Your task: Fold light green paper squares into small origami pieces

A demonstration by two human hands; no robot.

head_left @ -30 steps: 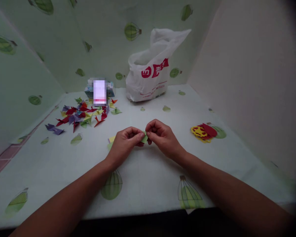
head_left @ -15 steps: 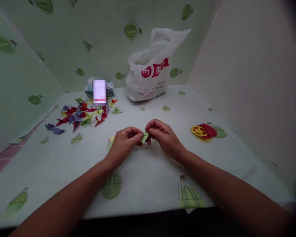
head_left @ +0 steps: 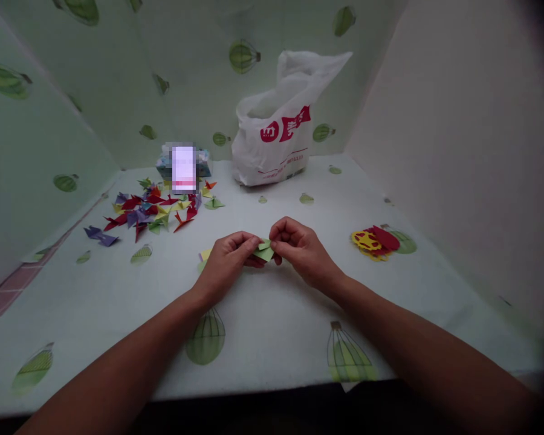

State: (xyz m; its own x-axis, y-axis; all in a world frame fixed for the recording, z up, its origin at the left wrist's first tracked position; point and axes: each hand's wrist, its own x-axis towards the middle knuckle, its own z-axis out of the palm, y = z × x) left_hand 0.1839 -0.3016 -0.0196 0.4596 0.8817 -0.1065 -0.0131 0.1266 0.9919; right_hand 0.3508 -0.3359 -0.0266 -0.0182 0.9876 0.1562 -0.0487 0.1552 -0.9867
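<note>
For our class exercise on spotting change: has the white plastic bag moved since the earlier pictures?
No. The white plastic bag shows no shift either way against the green balloon print on the back wall, just right of it.

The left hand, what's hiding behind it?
Past the left hand, a bit of yellow paper pokes out, with purple at its edge. The hand covers the rest, so I can't tell how big it is or what else lies there.
</note>
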